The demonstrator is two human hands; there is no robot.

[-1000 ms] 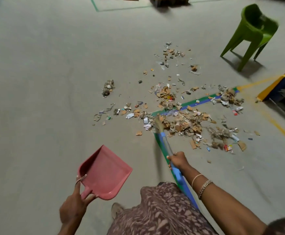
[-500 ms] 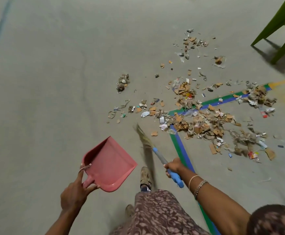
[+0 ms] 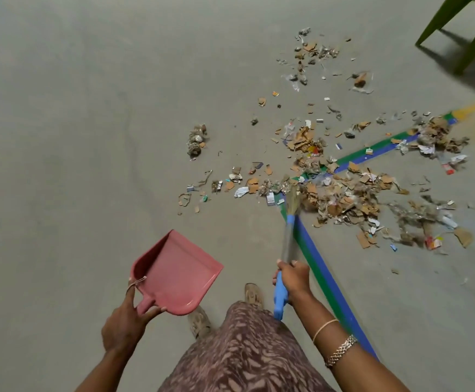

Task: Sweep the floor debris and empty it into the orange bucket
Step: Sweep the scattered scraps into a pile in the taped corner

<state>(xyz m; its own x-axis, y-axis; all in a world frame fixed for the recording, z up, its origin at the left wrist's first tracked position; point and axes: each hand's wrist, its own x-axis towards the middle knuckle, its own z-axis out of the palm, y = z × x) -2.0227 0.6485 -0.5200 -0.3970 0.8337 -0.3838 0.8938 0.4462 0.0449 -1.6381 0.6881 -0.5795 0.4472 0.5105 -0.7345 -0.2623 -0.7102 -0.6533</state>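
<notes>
The left hand point(image 3: 126, 323) is gripping the handle of a flat pink plastic dustpan point(image 3: 176, 275) at eleven o'clock. The right hand point(image 3: 294, 278) is clasping a blue-handled straw broom point(image 3: 288, 241), its bristles touching the scattered brown cardboard and paper debris point(image 3: 341, 193) lying at one o'clock.

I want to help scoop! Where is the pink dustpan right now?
In the head view the pink dustpan is low and left of centre, its handle in the left hand, with the broom just to its right.
</notes>
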